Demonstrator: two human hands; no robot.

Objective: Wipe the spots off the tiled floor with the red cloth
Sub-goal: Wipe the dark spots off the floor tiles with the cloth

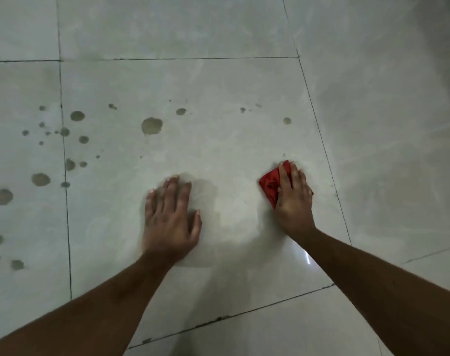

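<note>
My right hand (294, 199) presses a bunched red cloth (270, 185) flat onto the pale tiled floor (218, 86); the cloth sticks out to the left of the fingers. My left hand (171, 219) lies flat on the same tile with its fingers spread and nothing in it. Greyish-brown spots dot the floor beyond and to the left: a large spot (152, 125), a smaller spot (180, 111), one spot (286, 121) ahead of the cloth, and several more around the left grout line, such as the spot (40, 179).
Dark grout lines (65, 176) split the floor into large glossy tiles. A chipped grout line (218, 318) runs across in front of my forearms. The tiles to the right look smeared and streaky.
</note>
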